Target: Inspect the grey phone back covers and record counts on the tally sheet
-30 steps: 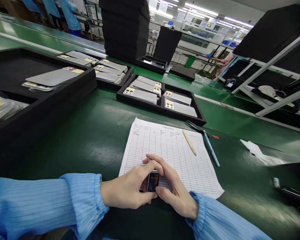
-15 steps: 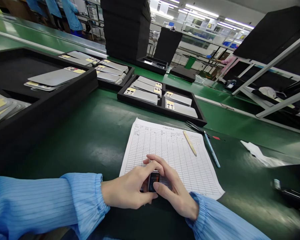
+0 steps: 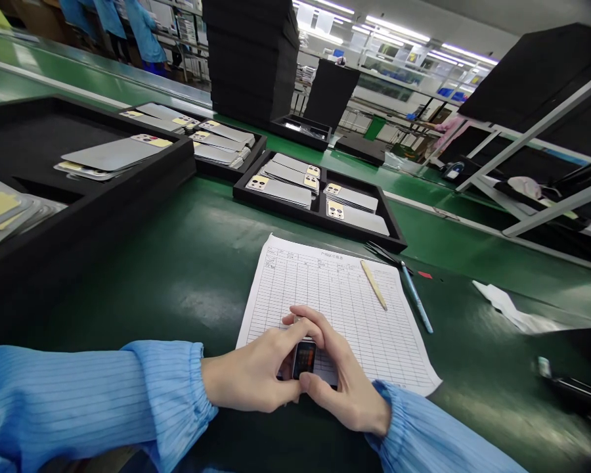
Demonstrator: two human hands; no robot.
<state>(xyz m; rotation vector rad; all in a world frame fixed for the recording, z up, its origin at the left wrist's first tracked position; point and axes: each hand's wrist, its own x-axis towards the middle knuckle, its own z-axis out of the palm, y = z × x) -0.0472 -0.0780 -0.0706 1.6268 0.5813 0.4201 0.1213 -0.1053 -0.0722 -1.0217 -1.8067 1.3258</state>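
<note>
A small smartwatch (image 3: 304,359) with a lit dark screen is held between my two hands, over the lower edge of a printed form (image 3: 295,289). My left hand (image 3: 253,371) is closed round its left side, thumb below the case. The fingers of my right hand (image 3: 347,381) curl over the top of the watch, and its thumb rests at the lower edge of the screen. Most of the strap is hidden by my fingers. Yellowish tweezers (image 3: 373,285) lie on the form, while a blue pen (image 3: 417,297) and dark tweezers (image 3: 388,255) lie along its right edge.
Black trays (image 3: 320,222) with silver phone back panels (image 3: 280,190) stand beyond the form, and a larger black tray (image 3: 142,177) is at left. Tall black stacks (image 3: 249,66) rise behind. A white strip (image 3: 509,307) and a metal frame (image 3: 561,118) are at right.
My right thumb has shifted down from the watch's screen to its lower edge, and more of the lit screen shows. The view has tilted slightly; the hands otherwise keep their place.
</note>
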